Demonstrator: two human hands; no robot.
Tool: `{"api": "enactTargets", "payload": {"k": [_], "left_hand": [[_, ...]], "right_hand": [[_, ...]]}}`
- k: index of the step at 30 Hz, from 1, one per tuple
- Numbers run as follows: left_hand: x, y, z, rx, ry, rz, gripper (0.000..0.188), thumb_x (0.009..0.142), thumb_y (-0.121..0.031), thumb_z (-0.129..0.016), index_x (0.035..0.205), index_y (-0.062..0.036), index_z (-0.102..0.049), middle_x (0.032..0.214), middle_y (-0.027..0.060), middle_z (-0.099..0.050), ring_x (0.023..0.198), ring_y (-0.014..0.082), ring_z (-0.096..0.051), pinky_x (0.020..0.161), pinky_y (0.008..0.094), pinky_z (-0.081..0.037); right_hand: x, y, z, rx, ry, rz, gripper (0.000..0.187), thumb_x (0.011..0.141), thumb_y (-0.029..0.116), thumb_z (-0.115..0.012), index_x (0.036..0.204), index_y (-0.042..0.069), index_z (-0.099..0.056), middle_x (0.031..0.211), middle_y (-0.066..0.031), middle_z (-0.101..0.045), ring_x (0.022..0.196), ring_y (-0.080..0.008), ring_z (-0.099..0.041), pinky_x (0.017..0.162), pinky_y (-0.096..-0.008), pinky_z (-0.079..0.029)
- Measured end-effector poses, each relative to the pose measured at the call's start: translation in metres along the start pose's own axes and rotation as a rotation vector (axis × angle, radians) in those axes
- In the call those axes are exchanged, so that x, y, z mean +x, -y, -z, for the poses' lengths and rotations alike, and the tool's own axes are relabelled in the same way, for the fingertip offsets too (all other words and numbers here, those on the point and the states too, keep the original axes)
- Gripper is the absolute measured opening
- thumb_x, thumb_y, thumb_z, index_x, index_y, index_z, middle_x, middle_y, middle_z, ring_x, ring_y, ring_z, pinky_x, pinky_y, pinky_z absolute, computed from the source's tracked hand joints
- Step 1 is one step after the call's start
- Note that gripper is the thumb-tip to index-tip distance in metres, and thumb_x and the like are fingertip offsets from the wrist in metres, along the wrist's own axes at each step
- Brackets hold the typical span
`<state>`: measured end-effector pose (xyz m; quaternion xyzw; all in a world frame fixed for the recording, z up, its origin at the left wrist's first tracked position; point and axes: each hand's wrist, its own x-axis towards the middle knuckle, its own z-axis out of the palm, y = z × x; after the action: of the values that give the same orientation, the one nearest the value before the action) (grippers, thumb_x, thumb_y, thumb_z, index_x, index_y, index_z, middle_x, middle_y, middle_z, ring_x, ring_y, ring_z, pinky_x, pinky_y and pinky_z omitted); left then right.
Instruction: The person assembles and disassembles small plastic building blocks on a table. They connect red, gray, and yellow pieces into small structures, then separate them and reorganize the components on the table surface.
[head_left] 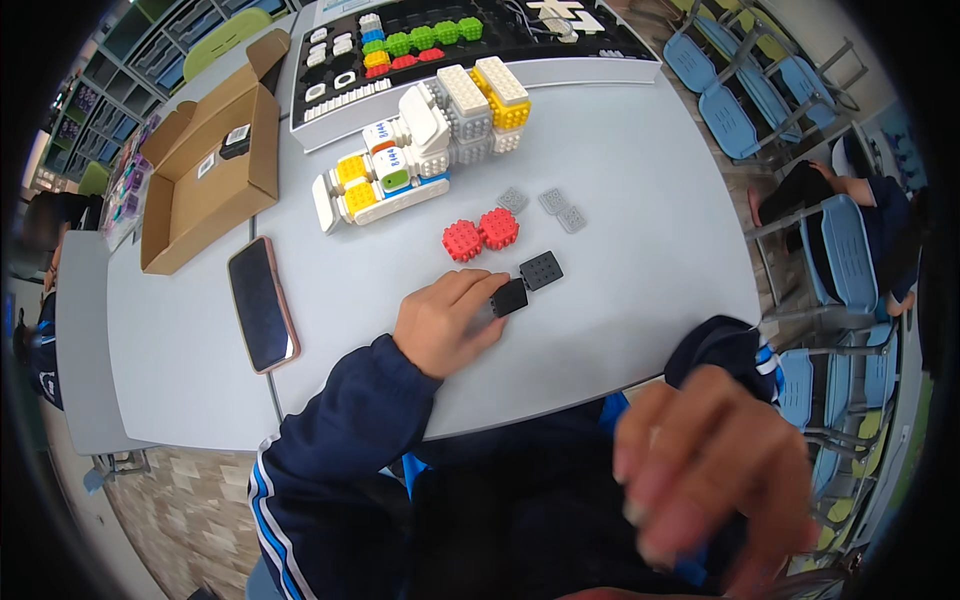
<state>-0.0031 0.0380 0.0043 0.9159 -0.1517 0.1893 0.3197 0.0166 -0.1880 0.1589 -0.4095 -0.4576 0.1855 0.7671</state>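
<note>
My left hand (pixel 447 322) rests on the table with its fingers closed round a black square block (pixel 509 297). Touching that block's corner is a flat black studded square piece (pixel 541 270); whether the two are joined I cannot tell. Just beyond lie two red studded blocks (pixel 480 235) side by side, and a few thin grey studded plates (pixel 552 202). My right hand (pixel 715 470) is raised close in front of me, off the table and blurred. Its fingers are loosely bent and apart, with nothing visible in them.
A built model of white, yellow and grey blocks (pixel 400 150) stands farther back. Behind it is a black parts tray (pixel 470 60) with coloured blocks. An open cardboard box (pixel 210 170) and a phone (pixel 263 305) lie at left. Blue chairs (pixel 845 250) and another person are at right.
</note>
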Motion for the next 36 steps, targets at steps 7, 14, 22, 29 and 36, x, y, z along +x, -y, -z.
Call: {"api": "enactTargets", "payload": {"k": [7,14,22,29,36], "left_hand": [[-0.002,0.005,0.002,-0.013,0.049,0.068,0.045,0.071,-0.007,-0.077,0.114,-0.0046,-0.064,0.103,0.0116,-0.066,0.089,0.0277,-0.067,0.076,0.0339,-0.055],[0.002,0.004,-0.003,-0.073,0.012,0.062,0.041,0.070,-0.006,-0.077,0.109,-0.0024,-0.064,0.101,0.0111,-0.067,0.081,0.0248,-0.066,0.065,0.0301,-0.054],[0.000,0.002,0.002,-0.036,0.001,0.122,0.041,0.070,-0.008,-0.078,0.108,-0.0029,-0.064,0.100,0.0098,-0.066,0.080,0.0237,-0.065,0.064,0.0293,-0.053],[0.002,0.005,0.003,-0.098,0.038,0.177,0.041,0.070,-0.009,-0.078,0.108,-0.0040,-0.064,0.101,0.0091,-0.064,0.083,0.0251,-0.066,0.069,0.0311,-0.054],[-0.001,0.009,0.005,-0.107,0.023,0.137,0.042,0.070,-0.008,-0.078,0.109,-0.0029,-0.064,0.103,0.0118,-0.063,0.087,0.0284,-0.066,0.073,0.0324,-0.054]], "right_hand": [[0.012,-0.001,0.024,-0.083,0.126,-0.099,0.048,0.098,0.049,-0.049,0.086,0.006,-0.068,0.101,-0.0151,-0.069,0.093,-0.0264,-0.060,0.076,-0.0385,-0.048],[0.028,-0.085,0.115,-0.793,0.258,-0.062,0.041,0.090,0.029,-0.066,0.117,-0.001,-0.063,0.113,-0.0197,-0.065,0.102,-0.0309,-0.062,0.088,-0.0387,-0.049],[0.041,-0.138,0.125,-1.137,0.418,-0.032,0.050,0.082,0.013,-0.073,0.128,0.004,-0.058,0.123,-0.0125,-0.059,0.114,-0.0308,-0.052,0.099,-0.0395,-0.041],[0.064,-0.153,0.128,-1.213,0.629,-0.162,0.059,0.078,0.013,-0.075,0.132,0.008,-0.055,0.110,-0.0098,-0.062,0.103,-0.0267,-0.054,0.093,-0.0362,-0.041],[0.072,-0.160,0.127,-1.200,0.627,-0.171,0.056,0.076,0.012,-0.076,0.129,0.008,-0.058,0.108,-0.0096,-0.063,0.102,-0.0264,-0.055,0.093,-0.0359,-0.042]]}}
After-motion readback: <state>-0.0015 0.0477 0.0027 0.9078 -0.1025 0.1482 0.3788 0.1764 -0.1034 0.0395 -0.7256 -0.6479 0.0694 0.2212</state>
